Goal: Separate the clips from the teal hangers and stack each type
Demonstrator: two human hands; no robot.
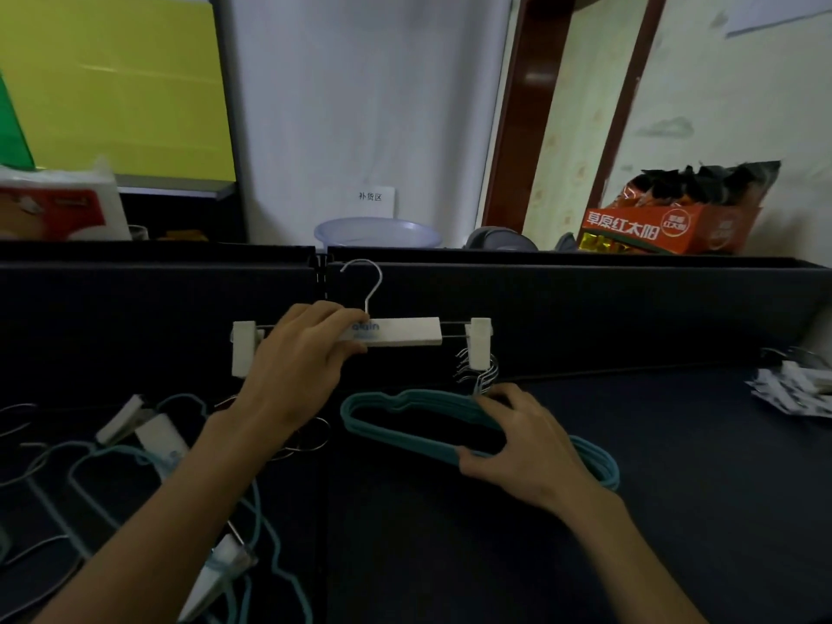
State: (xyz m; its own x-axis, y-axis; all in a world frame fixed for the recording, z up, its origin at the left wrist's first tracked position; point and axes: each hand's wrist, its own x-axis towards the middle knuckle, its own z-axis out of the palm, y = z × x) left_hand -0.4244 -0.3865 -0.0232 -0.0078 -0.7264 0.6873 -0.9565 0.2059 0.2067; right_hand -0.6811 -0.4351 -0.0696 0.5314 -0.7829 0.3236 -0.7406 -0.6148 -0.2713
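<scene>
My left hand (299, 360) grips a white clip hanger (396, 331) by its bar and holds it up before the dark partition, its metal hook pointing up and a white clip at each end. My right hand (526, 436) holds a stack of teal hangers (400, 414) lying on the dark table, with the thumb under the lower bar and the fingers over the top near the metal hooks (479, 373). At lower left lies a loose tangle of teal hangers (112, 466) mixed with white clip hangers (157, 432).
A dark partition (585, 308) runs across behind the table. White clip pieces (797, 385) lie at the far right edge. Behind the partition stand a clear plastic basin (378, 231) and an orange snack box (666, 227).
</scene>
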